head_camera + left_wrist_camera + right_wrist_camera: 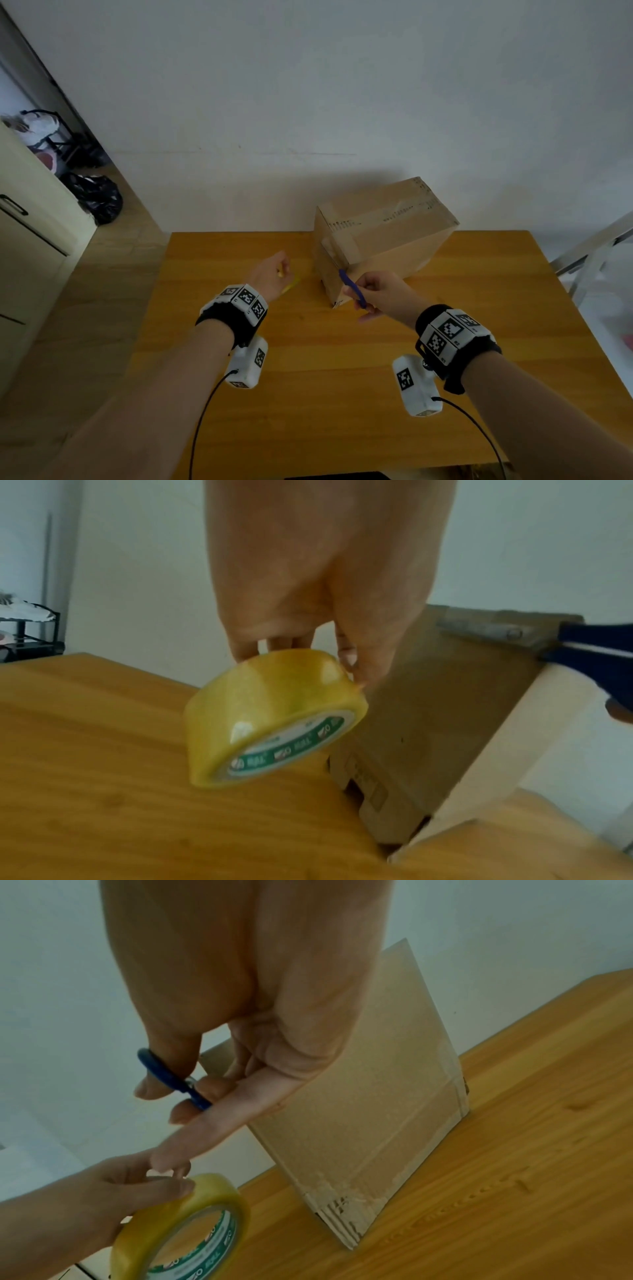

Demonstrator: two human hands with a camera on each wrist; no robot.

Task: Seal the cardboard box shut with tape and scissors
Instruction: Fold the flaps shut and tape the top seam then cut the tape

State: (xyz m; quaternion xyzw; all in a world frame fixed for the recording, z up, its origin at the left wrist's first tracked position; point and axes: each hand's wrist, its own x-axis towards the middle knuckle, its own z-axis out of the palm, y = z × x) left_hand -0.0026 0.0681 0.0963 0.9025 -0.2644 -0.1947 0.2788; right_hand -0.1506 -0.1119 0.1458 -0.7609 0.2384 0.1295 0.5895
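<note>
Left hand (308, 588) grips light, slick yellow tape roll (274, 718) by its rim, right hand (240, 1031) fingers hooked through blue scissors (171, 1080) loops at stiff cardboard box (383, 236) edge.

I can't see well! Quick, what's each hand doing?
Left hand: holding the tape roll.
Right hand: holding the scissors.
</note>
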